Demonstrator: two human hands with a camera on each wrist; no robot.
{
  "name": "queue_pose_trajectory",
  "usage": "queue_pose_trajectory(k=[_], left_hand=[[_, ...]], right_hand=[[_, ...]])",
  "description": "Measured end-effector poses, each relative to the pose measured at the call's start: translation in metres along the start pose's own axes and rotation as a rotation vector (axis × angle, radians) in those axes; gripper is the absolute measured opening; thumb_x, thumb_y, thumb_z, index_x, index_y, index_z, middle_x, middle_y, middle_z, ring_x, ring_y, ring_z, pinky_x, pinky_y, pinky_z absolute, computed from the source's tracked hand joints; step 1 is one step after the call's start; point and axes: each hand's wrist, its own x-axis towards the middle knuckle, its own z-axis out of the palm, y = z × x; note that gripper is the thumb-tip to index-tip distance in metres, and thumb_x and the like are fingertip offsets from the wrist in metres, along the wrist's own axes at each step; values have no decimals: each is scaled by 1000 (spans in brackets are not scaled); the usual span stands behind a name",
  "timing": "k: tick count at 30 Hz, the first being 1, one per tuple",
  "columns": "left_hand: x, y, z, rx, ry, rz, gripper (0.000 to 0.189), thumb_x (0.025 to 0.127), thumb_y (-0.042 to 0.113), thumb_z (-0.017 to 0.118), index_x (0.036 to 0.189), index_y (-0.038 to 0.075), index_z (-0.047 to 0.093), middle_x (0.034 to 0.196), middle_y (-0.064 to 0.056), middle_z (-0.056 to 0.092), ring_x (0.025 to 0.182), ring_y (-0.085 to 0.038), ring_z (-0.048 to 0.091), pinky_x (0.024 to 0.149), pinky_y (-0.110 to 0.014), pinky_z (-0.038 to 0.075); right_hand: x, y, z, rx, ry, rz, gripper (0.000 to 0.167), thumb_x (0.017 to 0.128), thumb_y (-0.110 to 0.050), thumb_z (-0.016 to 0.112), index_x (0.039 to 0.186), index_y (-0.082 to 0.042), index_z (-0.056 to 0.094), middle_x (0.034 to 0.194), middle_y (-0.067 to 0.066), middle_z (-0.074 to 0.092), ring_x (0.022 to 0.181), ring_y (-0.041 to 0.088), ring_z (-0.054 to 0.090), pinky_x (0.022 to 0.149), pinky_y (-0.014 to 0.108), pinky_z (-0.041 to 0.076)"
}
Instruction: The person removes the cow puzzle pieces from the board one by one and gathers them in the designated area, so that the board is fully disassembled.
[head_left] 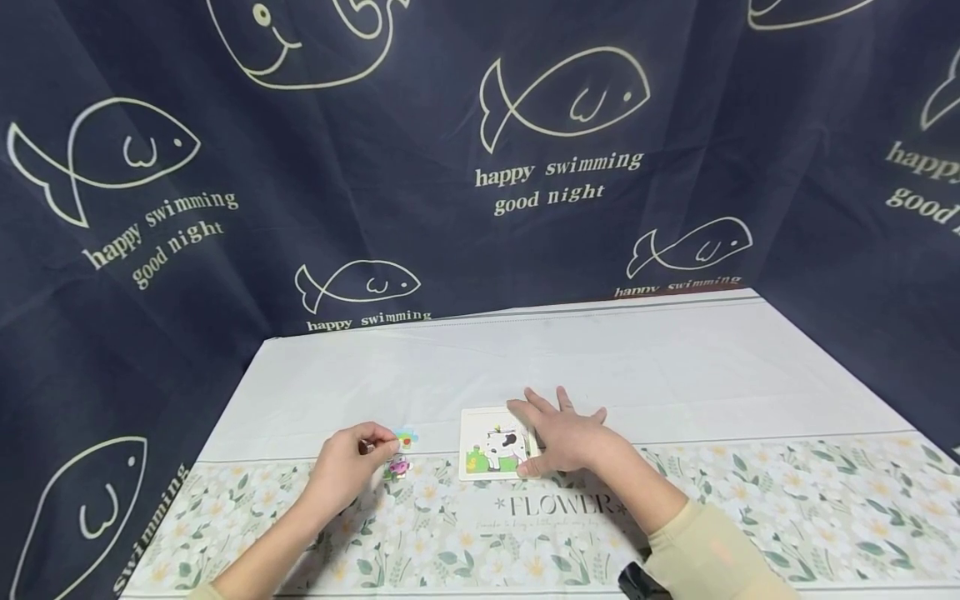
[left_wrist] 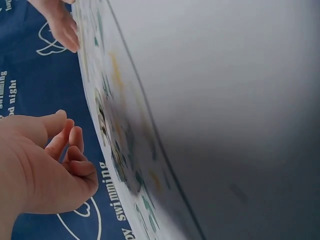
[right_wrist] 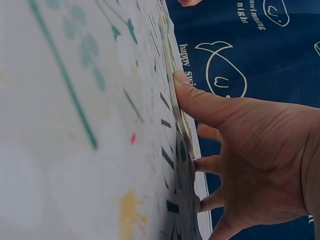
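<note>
A square puzzle board [head_left: 468, 417] with a pale frame lies on the table. Its picture shows a black-and-white cow [head_left: 504, 442] on green grass. My right hand [head_left: 566, 440] rests over the board's right side with fingers spread, the thumb on its near edge; in the right wrist view the thumb [right_wrist: 197, 100] touches the board's edge. To the left, thumb and forefinger of my left hand [head_left: 348, 467] pinch at a small blue puzzle piece [head_left: 408, 437]. Just below lies a pink puzzle piece [head_left: 398, 468]. In the left wrist view the fingertips hide the held piece.
The white table [head_left: 637, 358] has a floral printed strip [head_left: 787, 500] along its near side, with the word FLOWER in front of the board. Dark blue fish-print cloth [head_left: 450, 225] hangs behind and at both sides. Something black [head_left: 641, 581] sits by the right sleeve.
</note>
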Motion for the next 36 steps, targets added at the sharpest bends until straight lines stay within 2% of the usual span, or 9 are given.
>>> queue_pose_trajectory(k=[6, 12, 18, 25, 31, 36], left_hand=[[5, 6, 8, -59, -10, 5, 10, 99, 21, 68, 101, 13, 73, 82, -3, 65, 66, -17, 49, 52, -29, 41], [12, 17, 23, -81, -37, 47, 7, 97, 17, 70, 98, 12, 74, 77, -1, 62, 64, -16, 51, 55, -29, 44], [17, 30, 37, -85, -66, 71, 4, 97, 16, 70, 94, 14, 73, 81, 3, 62, 68, -16, 53, 53, -28, 44], [26, 41, 55, -94, -143, 150, 3, 95, 13, 72, 97, 11, 71, 80, 3, 58, 67, -15, 52, 53, -25, 43], [34, 51, 72, -81, -199, 165, 6, 93, 12, 74, 98, 12, 70, 79, 4, 58, 71, -13, 54, 61, -25, 46], [39, 61, 85, 3, -210, 234, 15, 92, 11, 75, 107, 9, 71, 77, 5, 57, 68, -11, 52, 63, -27, 45]], right_hand=[[2, -1, 1, -5, 10, 13, 104, 74, -57, 81, 157, -15, 36, 167, 9, 20, 148, 54, 7, 89, 91, 7], [0, -2, -1, -13, 10, 11, 104, 74, -58, 81, 157, -14, 37, 167, 9, 20, 147, 55, 8, 89, 91, 8], [-1, -2, 0, -15, 4, 8, 104, 74, -59, 81, 157, -14, 36, 167, 9, 20, 147, 55, 8, 89, 91, 7], [0, -3, 0, -9, 7, 14, 105, 72, -60, 81, 156, -13, 38, 167, 10, 21, 147, 56, 9, 89, 91, 7], [1, -3, 0, -7, -3, 17, 105, 73, -61, 80, 156, -13, 38, 166, 10, 21, 146, 56, 9, 88, 91, 8], [1, -2, -1, -24, -17, 27, 104, 75, -60, 80, 157, -14, 36, 167, 8, 19, 147, 55, 8, 89, 91, 9]])
